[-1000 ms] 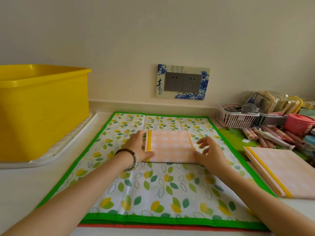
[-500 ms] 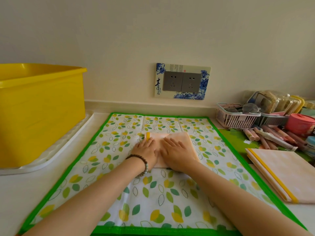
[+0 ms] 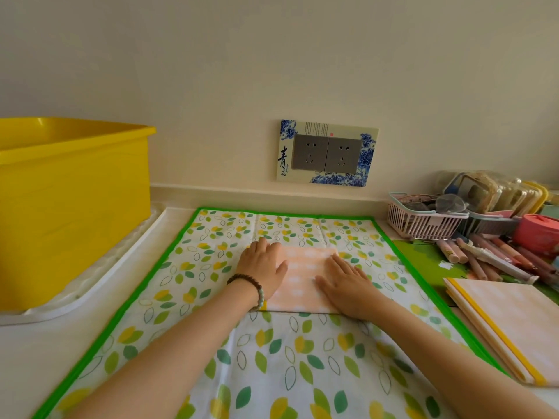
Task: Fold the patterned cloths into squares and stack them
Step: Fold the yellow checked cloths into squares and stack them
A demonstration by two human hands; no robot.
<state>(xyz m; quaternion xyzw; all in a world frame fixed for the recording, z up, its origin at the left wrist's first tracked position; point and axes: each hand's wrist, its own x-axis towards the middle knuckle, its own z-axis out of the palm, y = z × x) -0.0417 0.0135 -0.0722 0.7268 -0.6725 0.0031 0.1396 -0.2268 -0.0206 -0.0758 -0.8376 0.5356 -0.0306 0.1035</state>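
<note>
Pressing flat, our left hand (image 3: 262, 267) and right hand (image 3: 348, 287) have slid apart across the folded cloth (image 3: 305, 276) mid-mat (image 3: 302, 373), so we judge it square, ready for the stack (image 3: 508, 322) off the mat's right edge.

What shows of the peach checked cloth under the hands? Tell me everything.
The peach checked cloth is soft woven-looking fabric, pale orange with white checks, folded into a near-square and lying flat on the leaf-print mat. A strip of yellow edging peeks out at its near left corner. The left hand and right hand press flat on its two sides.
</note>
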